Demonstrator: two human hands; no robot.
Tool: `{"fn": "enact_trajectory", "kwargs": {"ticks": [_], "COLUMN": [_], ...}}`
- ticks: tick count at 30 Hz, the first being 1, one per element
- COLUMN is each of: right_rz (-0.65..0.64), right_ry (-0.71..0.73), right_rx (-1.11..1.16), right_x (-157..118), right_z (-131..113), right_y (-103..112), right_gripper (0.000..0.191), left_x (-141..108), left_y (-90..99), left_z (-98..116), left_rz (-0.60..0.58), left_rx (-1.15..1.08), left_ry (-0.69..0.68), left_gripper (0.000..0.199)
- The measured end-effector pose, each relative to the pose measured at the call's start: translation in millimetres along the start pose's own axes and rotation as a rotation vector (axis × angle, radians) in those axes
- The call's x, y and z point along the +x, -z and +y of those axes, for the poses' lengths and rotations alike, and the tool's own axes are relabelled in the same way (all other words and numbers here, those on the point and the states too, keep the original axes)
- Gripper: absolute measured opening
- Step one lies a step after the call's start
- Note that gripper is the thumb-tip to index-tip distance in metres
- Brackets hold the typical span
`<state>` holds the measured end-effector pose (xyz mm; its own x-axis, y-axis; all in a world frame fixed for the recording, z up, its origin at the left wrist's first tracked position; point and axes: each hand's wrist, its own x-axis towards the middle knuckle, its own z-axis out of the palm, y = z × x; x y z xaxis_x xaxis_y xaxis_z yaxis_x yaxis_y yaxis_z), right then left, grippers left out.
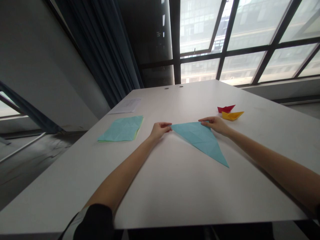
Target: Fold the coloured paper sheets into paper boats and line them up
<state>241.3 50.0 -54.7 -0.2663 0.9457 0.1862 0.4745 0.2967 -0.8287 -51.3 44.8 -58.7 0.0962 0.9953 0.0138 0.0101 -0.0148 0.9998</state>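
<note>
- ok so head view, the blue paper triangle (202, 138) is right around the middle of the frame, a bit right of centre, above the white table (175, 190), with one long point aimed down and to the right
- left hand (161, 130) has its thumb and fingers closed on the triangle's left corner, pretty much a pinch
- right hand (215, 125) is at the upper right corner, thumb and pointer finger clamped on the top edge; can't really tell what its other fingers are up to
- top edge of the triangle runs nearly straight across between the two hands, and there are faint crease lines on the paper
- left of centre there's a light blue square sheet (121, 128) lying flat, with green paper (137, 133) peeking out along its right and bottom edges
- just past that, a white printed sheet (126, 105), text too small to read
- right of centre, a red paper boat (226, 109) and a yellow paper boat (232, 116) sit close together, just beyond the right hand
- dark blue curtain (100, 43) upper left, big framed windows (245, 40) upper right
</note>
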Motion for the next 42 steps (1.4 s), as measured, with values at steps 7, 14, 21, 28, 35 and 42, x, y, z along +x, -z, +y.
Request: {"fn": "enact_trajectory", "kwargs": {"ticks": [7,14,21,28,35,42], "right_rz": [-0.012,-0.026,-0.068,-0.056,0.041,-0.187], "right_ry": [-0.020,0.027,0.058,0.112,0.402,0.612], "right_rx": [0.004,-0.144,-0.254,-0.420,-0.563,-0.743], "right_x": [0,2,2,-1,5,-15], "right_z": [-1,3,-2,-2,-12,-45], "right_y": [0,-5,-15,-20,-16,-36], "right_gripper": [0.054,0.051,0.044,0.038,0.029,0.029], "left_x": [1,-7,-38,-42,-40,-34], "left_y": [-1.2,-6.1,-45.6,-50.1,-43.1,-27.2], "left_z": [0,0,8,-6,-7,-6], "left_rz": [0.036,0.115,-0.218,-0.343,-0.203,0.040], "left_rx": [-0.030,0.559,1.110,1.131,1.350,1.510], "left_ry": [0.043,-0.270,-0.644,-0.640,-0.557,-0.378], "left_gripper": [0.026,0.013,0.023,0.029,0.030,0.038]}}
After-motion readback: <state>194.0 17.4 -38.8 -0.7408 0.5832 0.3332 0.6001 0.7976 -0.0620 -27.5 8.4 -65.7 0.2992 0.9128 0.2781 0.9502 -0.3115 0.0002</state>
